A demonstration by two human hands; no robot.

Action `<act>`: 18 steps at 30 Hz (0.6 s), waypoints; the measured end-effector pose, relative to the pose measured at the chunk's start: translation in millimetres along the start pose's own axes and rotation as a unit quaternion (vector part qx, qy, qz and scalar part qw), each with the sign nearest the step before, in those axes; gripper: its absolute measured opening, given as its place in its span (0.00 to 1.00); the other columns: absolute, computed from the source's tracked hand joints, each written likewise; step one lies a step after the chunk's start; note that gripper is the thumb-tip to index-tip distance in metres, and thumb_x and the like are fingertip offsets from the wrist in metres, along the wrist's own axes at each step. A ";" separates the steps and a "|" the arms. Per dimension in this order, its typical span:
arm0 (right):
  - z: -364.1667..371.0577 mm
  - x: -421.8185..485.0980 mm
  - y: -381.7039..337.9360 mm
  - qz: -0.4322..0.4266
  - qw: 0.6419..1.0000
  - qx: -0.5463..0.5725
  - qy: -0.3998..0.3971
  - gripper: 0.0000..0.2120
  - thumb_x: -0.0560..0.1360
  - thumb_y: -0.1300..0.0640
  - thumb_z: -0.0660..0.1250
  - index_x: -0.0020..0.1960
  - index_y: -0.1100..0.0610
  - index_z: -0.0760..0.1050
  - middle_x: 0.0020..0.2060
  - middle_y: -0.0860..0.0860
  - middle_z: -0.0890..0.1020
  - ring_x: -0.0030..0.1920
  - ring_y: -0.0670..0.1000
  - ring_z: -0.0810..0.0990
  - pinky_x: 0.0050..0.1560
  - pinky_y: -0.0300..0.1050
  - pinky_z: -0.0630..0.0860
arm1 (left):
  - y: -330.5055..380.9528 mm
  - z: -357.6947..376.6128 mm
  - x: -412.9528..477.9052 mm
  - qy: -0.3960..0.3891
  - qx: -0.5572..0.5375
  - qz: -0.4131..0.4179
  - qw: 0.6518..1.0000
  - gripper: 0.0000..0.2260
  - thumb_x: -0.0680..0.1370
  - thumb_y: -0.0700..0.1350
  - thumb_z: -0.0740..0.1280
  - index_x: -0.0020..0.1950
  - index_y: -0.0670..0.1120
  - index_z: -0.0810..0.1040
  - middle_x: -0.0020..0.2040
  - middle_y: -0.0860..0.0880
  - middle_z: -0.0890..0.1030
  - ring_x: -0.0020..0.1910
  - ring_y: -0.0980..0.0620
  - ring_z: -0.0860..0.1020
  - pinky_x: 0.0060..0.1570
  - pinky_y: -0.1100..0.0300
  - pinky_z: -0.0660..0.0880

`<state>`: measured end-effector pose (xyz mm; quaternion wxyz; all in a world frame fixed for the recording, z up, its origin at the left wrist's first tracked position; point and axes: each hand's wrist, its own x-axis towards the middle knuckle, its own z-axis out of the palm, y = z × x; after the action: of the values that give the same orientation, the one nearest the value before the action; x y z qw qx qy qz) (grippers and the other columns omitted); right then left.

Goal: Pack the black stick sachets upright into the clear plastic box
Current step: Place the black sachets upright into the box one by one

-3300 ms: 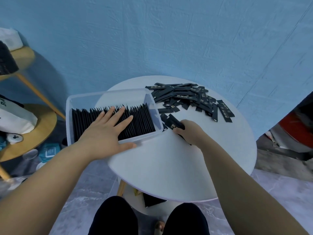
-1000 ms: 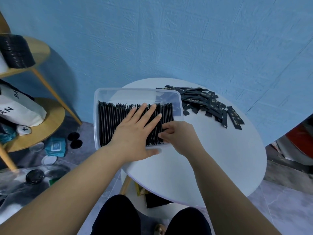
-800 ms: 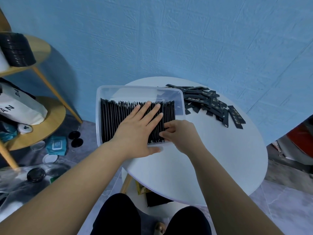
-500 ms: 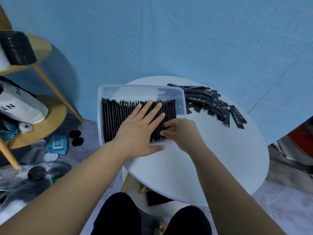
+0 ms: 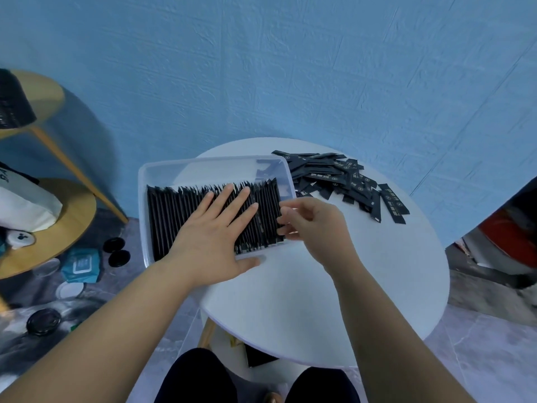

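Since a moment ago the right hand (image 5: 315,225) has lifted slightly, its fingers (image 5: 286,212) loosely curled at the row's right end, holding nothing I can make out. The left hand (image 5: 213,238) lies flat, fingers spread, on dozens of upright sachets (image 5: 168,216) in the one clear box (image 5: 151,175). Beyond the right fingers, a loose pile (image 5: 343,178) of sachets, too many to count, lies on the tabletop (image 5: 319,301).

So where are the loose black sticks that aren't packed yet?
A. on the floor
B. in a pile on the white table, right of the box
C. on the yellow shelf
B: the loose sachets lie heaped on the white table, just right of the clear box.
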<state>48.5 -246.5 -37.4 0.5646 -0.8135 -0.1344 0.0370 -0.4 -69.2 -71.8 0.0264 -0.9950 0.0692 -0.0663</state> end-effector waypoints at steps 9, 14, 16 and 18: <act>-29.9 84.2 83.2 0.007 0.959 -0.265 0.099 0.19 0.78 0.49 0.61 0.67 0.52 0.70 0.69 0.53 0.68 0.70 0.55 0.63 0.69 0.50 0.62 | -18.4 9.9 0.7 0.012 0.021 -0.002 1.000 0.38 0.72 0.73 0.37 0.75 0.52 0.54 0.76 0.49 0.53 0.75 0.46 0.52 0.71 0.52 0.42; -16.7 131.9 94.2 0.006 0.911 -0.409 0.048 0.26 0.78 0.40 0.54 0.74 0.46 0.58 0.76 0.52 0.51 0.76 0.58 0.42 0.74 0.58 0.41 | -20.5 10.6 2.0 0.033 0.018 0.020 0.999 0.37 0.75 0.71 0.41 0.75 0.49 0.60 0.75 0.46 0.60 0.74 0.48 0.55 0.70 0.52 0.48; -13.5 149.5 92.1 0.022 0.895 -0.445 0.033 0.27 0.78 0.36 0.50 0.75 0.43 0.55 0.77 0.50 0.47 0.76 0.58 0.38 0.72 0.61 0.36 | -21.3 11.8 2.3 0.044 0.017 0.031 0.998 0.37 0.75 0.70 0.43 0.75 0.48 0.62 0.75 0.45 0.61 0.73 0.47 0.56 0.70 0.50 0.49; -14.8 163.5 92.3 0.050 0.882 -0.469 0.010 0.29 0.76 0.33 0.47 0.75 0.41 0.53 0.77 0.48 0.45 0.75 0.58 0.35 0.70 0.64 0.33 | -23.1 13.9 4.5 0.054 0.027 0.039 0.997 0.36 0.74 0.70 0.48 0.75 0.47 0.61 0.75 0.44 0.61 0.74 0.45 0.55 0.70 0.49 0.50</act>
<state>225.1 -247.5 -102.8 0.1158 -0.9891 -0.0898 -0.0106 9.0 -46.4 -83.6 0.0519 -0.9854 0.1079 -0.1212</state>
